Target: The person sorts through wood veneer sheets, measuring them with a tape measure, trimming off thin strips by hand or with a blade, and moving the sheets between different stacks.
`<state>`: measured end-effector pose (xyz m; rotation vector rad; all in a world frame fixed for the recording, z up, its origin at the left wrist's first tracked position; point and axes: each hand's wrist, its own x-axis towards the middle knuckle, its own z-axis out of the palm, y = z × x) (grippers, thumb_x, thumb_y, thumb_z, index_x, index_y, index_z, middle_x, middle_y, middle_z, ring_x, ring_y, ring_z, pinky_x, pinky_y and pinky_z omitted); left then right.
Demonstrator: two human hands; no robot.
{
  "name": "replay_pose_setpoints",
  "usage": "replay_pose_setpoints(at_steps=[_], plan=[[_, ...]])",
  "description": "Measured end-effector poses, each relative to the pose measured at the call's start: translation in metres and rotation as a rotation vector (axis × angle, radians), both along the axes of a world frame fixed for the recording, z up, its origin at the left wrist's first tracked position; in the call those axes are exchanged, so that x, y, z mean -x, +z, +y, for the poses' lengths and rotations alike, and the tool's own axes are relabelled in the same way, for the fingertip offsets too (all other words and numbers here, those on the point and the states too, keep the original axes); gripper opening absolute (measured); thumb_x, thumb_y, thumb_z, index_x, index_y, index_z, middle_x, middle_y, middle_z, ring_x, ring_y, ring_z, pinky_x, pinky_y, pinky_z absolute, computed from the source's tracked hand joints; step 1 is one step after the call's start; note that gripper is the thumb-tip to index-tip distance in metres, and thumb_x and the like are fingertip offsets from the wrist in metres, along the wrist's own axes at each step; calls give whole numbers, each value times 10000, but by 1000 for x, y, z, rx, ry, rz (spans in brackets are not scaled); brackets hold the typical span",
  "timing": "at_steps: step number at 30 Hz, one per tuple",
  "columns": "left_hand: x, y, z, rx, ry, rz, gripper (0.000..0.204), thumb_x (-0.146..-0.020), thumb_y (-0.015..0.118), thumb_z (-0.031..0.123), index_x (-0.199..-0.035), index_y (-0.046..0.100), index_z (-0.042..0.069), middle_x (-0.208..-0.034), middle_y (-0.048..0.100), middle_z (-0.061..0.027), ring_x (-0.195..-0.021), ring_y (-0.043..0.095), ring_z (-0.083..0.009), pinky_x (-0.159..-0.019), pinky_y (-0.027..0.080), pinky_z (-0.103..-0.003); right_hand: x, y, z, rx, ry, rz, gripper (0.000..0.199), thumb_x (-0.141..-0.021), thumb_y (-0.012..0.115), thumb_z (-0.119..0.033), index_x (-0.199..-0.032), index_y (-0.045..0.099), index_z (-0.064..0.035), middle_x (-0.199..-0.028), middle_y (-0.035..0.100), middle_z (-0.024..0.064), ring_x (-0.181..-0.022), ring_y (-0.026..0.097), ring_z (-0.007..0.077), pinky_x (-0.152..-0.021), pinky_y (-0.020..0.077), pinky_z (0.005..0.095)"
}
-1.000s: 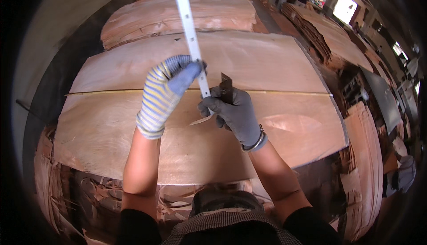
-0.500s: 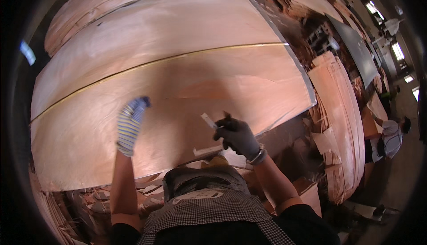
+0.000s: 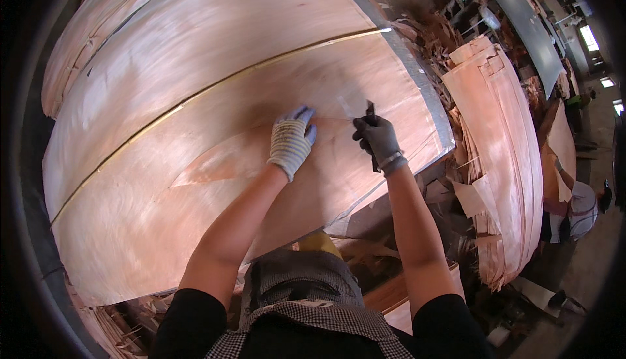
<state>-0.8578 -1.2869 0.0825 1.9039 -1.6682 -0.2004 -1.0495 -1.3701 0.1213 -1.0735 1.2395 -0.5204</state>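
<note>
1. Grips a dark tool [image 3: 370,108] in gray-gloved right hand [image 3: 379,140], mostly hidden behind curled fingers.
2. Extends striped-gloved left hand [image 3: 291,142] over the wood sheet [image 3: 222,124] beneath both hands; cannot tell its grip, with fingertips obscured.
3. Shows a yellow strip [image 3: 182,106] beyond both hands.

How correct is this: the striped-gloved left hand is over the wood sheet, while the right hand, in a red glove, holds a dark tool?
Only the red is wrong: the head view shows a dark grey glove on the right hand.
</note>
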Motion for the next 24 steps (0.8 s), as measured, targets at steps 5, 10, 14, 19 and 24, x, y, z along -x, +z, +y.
replay_pose_setpoints(at_steps=[5,10,14,19,24], plan=[[32,-17,-49,88,-210,-175,422,-769,562,189,-1158,528,29,-1234,493,-143,-1162,443,-292,-1022,305,-395,7,-66,-28,-126,-23,119,118,-806,585,-73,-875,635,9,-603,589,69,-447,544,132,-367,392,254],[36,-49,-56,-39,-443,-180,367,-816,514,173,-1144,524,10,-1237,490,-156,-1174,435,-299,-1045,280,-397,7,-59,-16,13,-14,284,163,-778,613,-96,-885,653,21,-593,599,88,-474,575,146,-396,433,275],[49,-41,-54,-22,-545,-224,328,-796,531,166,-1076,570,0,-1189,524,-161,-1161,444,-316,-1053,277,-400,14,-76,-16,185,59,482,238,-758,645,-147,-860,618,66,-569,592,99,-438,570,164,-395,440,283],[41,-45,-45,-18,-684,-247,324,-769,560,188,-1064,601,61,-1229,487,-173,-1208,399,-331,-1079,225,-442,20,-54,-2,355,266,656,251,-798,592,-281,-837,659,-43,-686,641,145,-613,644,259,-559,502,359],[44,-35,-44,-110,-642,-240,334,-769,556,248,-1072,603,117,-1260,478,-145,-1196,409,-325,-1058,251,-463,46,-33,-43,655,201,797,156,-848,538,-159,-919,611,-42,-713,646,101,-571,622,184,-513,485,309]])
